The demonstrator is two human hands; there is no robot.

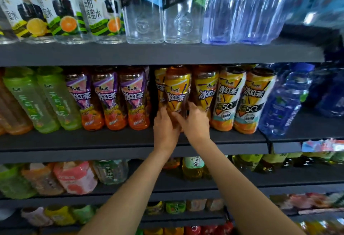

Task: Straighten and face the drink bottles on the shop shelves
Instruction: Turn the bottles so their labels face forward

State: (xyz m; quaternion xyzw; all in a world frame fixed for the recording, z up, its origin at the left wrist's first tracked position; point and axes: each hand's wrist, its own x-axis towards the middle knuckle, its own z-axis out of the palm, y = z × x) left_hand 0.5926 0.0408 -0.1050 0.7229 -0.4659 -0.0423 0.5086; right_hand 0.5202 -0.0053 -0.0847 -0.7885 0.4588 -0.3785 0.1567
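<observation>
Both hands, left hand [164,126] and right hand [195,121], around yellow tea bottle [177,93]

Even, soft daylight; edges blurred and bowed by wide-angle lens.

Tiered dark grey shop shelving [167,53]

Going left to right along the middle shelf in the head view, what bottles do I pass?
Green tea bottles → purple-label iced tea bottles → yellow-label iced tea bottle held by both the left hand and right hand → white-label iced tea bottles → blue water bottle.
</observation>
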